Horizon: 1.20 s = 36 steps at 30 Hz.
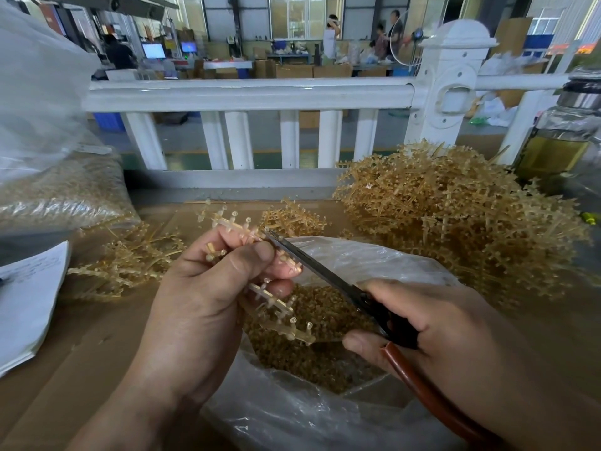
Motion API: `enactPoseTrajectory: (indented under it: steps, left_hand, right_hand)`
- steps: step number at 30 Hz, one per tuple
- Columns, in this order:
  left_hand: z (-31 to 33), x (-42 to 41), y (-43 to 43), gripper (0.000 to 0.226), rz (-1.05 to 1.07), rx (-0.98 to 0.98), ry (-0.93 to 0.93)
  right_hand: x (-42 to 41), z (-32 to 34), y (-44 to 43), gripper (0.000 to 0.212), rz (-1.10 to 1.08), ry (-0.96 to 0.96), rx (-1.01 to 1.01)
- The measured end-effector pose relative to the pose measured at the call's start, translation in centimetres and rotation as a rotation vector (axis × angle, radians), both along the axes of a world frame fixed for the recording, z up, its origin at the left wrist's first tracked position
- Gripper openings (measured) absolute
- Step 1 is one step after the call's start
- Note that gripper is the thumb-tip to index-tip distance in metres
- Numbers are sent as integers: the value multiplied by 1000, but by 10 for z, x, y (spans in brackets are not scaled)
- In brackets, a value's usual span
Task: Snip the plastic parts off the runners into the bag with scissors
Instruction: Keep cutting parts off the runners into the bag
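Worker trims a runner [241, 226] over the open bag [377, 260] at the desk's [81, 353] near edge.

The left hand [208, 288] pinches one runner above the bag's mouth, likely so the cut parts [325, 323] drop straight in. The right hand [439, 323] grips the single pair of scissors [312, 268], blades against the stem. Two heaps lie ready: a large heap [455, 216] far right, a small heap [130, 258] left.

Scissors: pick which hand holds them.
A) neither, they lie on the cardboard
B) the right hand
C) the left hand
B: the right hand grips the scissors by the handles, while the left hand holds a runner.
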State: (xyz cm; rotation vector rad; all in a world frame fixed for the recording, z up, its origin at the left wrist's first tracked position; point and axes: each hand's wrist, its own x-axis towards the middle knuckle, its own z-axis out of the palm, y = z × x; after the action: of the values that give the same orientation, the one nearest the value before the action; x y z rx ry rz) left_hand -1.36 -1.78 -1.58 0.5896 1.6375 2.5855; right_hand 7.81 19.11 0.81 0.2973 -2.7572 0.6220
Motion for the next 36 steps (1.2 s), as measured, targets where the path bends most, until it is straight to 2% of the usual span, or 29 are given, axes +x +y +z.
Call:
enactPoseTrajectory:
  steps: [17, 25, 33, 36]
  left_hand:
    - [-1, 1, 0, 12, -26, -24, -1]
    - [1, 3, 2, 20, -27, -7, -25]
    - [0, 2, 3, 13, -26, -13, -14]
    - [0, 1, 2, 18, -35, -15, -24]
  right_hand:
    - [-1, -2, 1, 52, -7, 35, 47]
    - [0, -1, 1, 56, -6, 17, 35]
    - [0, 1, 1, 55, 5, 0, 29]
    - [0, 1, 3, 56, 1, -1, 29]
